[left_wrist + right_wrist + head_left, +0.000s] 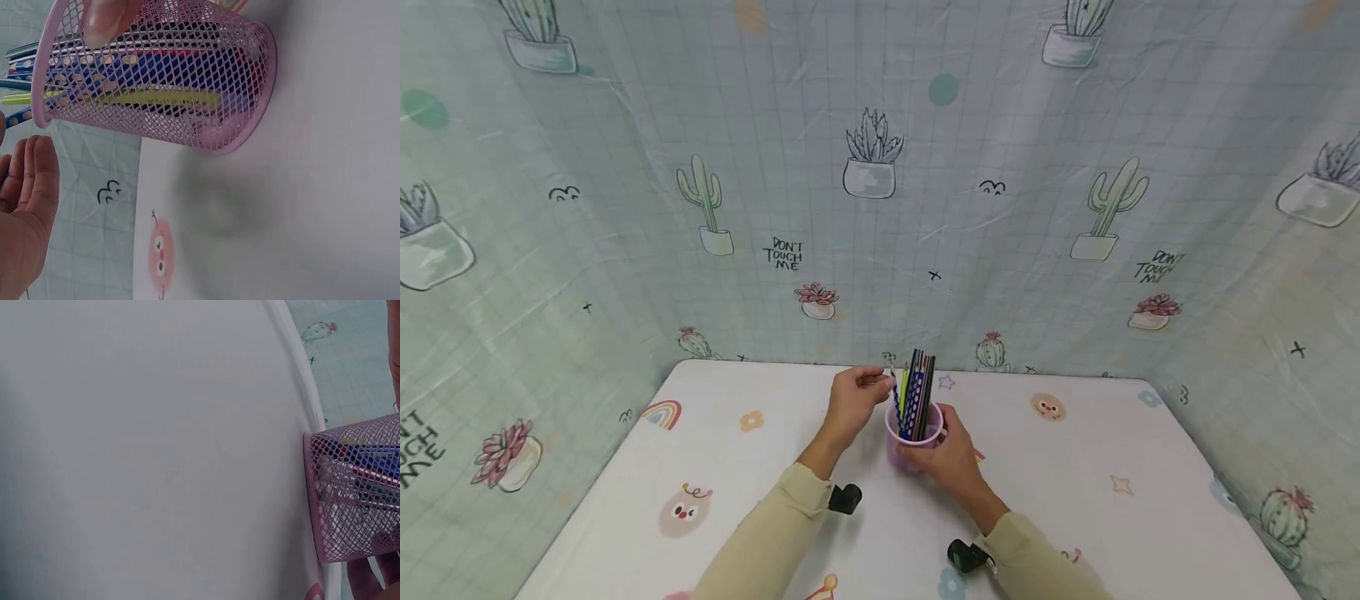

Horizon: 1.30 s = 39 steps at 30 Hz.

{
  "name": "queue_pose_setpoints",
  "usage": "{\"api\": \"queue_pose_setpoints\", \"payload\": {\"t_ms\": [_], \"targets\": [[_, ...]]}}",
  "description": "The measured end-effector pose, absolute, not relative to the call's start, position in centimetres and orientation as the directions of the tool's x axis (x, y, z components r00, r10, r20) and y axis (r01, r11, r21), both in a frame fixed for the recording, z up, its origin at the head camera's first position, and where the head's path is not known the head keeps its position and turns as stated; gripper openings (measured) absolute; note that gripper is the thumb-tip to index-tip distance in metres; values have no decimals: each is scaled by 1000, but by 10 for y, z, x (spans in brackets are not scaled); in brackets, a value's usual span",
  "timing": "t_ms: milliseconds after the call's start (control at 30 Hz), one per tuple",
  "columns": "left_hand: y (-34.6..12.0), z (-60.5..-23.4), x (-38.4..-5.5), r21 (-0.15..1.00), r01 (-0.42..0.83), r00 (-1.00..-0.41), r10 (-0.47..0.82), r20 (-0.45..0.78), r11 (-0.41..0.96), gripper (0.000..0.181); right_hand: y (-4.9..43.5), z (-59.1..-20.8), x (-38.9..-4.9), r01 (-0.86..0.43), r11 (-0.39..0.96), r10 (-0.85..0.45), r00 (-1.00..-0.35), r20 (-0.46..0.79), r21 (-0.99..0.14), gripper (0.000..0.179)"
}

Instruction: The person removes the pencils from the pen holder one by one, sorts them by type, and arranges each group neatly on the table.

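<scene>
A pink mesh pencil cup (907,457) stands upright on the table, with several pencils and pens (917,400) in it. My right hand (951,458) grips the cup around its right side, and its thumb (105,22) lies across the mesh in the left wrist view. At the cup's left rim, my left hand (852,402) pinches the upper part of a blue dotted pencil (895,395) that leans in the cup. The left wrist view cuts off the pinching fingertips at its edge. A yellow-green pencil (156,97) shows through the mesh beside other blue dotted ones.
The white table (760,467) bears printed cartoon figures, and its back edge runs close behind the cup. A hanging cloth (925,233) with cactus prints encloses the back and sides. Black wrist devices (846,499) sit under both sleeves.
</scene>
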<state>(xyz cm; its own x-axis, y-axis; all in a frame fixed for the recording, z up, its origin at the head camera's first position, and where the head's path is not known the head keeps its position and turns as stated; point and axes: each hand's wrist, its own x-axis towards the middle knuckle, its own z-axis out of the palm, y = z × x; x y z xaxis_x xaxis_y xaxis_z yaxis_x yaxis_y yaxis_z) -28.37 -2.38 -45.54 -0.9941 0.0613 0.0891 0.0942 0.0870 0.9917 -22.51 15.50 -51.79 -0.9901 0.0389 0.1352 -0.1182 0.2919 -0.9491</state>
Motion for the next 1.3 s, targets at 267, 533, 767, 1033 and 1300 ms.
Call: {"api": "queue_pose_setpoints", "payload": {"t_ms": [267,533,767,1033,1300], "targets": [[-17,-449,-289,993,84,-995,58,79,89,30,155,-515,-227,-88,322,63,-992,114,-943,85],[-20,-447,-291,993,69,-996,70,62,95,27,154,-516,-228,-95,338,61,-991,122,-936,85],[-18,-449,-294,992,50,-995,90,40,117,21,155,-518,-229,-84,353,76,-990,118,-932,84],[-16,-446,-291,981,80,-995,71,68,178,14,154,-521,-230,-76,358,89,-989,115,-931,83],[-12,-438,-286,937,171,-985,38,168,305,13,156,-519,-231,-82,357,88,-989,121,-931,82]]}}
